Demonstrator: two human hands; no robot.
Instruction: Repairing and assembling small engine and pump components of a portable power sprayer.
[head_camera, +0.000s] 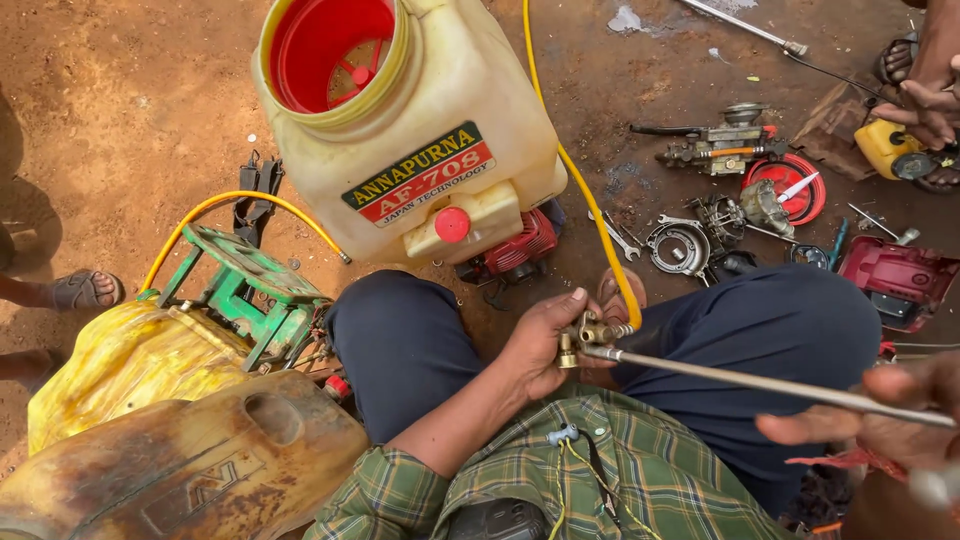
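Observation:
My left hand (540, 345) grips the brass valve fitting (588, 335) at the end of a long metal spray lance (760, 385), over my lap. A yellow hose (585, 190) runs from that fitting up past the cream sprayer tank (440, 120) with its red filler opening. My right hand (880, 410) holds the lance further along, at the lower right edge, its fingers around the rod. I sit cross-legged in dark trousers and a green checked shirt.
A green metal frame (245, 290) on a yellow tank and a rusty tank (190, 460) lie to my left. Engine parts, spanners (620, 235), a red pulley (785, 185) and a red casing (900, 280) are scattered on the dirt at right. Another person's hand (925, 105) and sandalled feet appear.

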